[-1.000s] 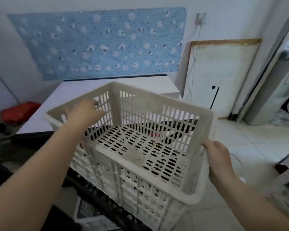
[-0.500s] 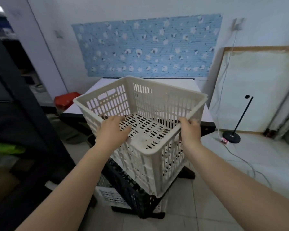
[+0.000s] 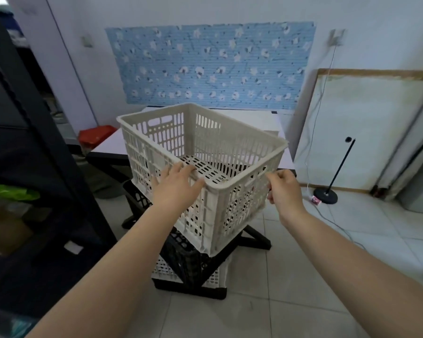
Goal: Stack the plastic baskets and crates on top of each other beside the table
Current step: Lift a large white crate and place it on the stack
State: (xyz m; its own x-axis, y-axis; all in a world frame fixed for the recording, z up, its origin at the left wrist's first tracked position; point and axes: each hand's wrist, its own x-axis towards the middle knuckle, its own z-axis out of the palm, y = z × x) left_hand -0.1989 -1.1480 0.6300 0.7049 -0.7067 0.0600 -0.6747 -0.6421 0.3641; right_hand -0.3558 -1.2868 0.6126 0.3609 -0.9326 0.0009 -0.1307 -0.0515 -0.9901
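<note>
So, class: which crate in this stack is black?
The middle crate: black, sandwiched between the big white crate on top and a white one beneath.

Tiled floor [image 3: 303, 301] carries crate stack: black base crate [image 3: 191, 290] at bottom, white crate [image 3: 205, 167] on top; round lamp-stand base [image 3: 325, 195] nr wall. White table [image 3: 242, 123] just behind stack.

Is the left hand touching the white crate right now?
Touching. The head view shows the left hand laid on the near rim of the white crate, fingers reaching over its edge.
</note>
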